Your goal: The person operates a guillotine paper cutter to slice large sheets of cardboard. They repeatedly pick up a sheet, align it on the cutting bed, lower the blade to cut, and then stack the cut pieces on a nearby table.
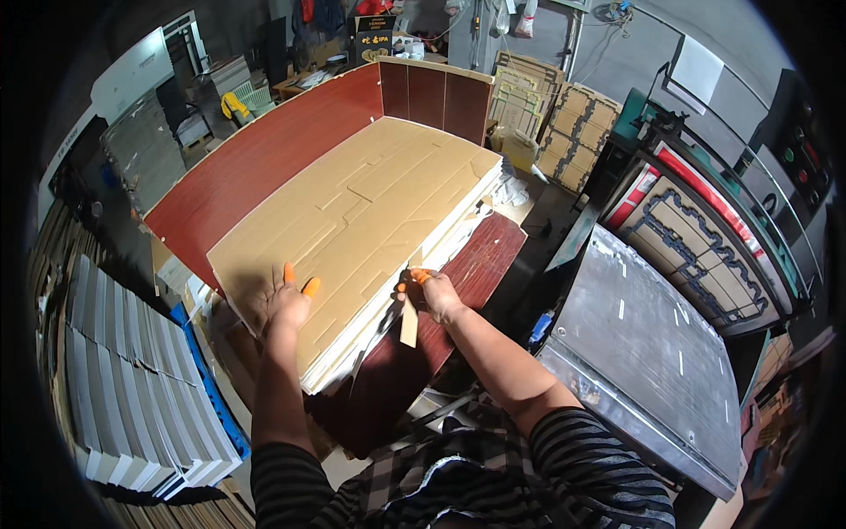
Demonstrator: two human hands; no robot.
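Observation:
A thick stack of die-cut brown cardboard sheets lies on a dark red wooden table. My left hand, with orange fingertip covers, rests flat on the top sheet near the stack's near corner. My right hand, also with orange fingertips, is at the stack's right edge, pinching a narrow cardboard strip that hangs down from it.
Red panels wall the table's left and far sides. Stacked grey-white sheets stand at my left. A grey metal plate and a die board lie to the right. More cut cardboard leans at the back.

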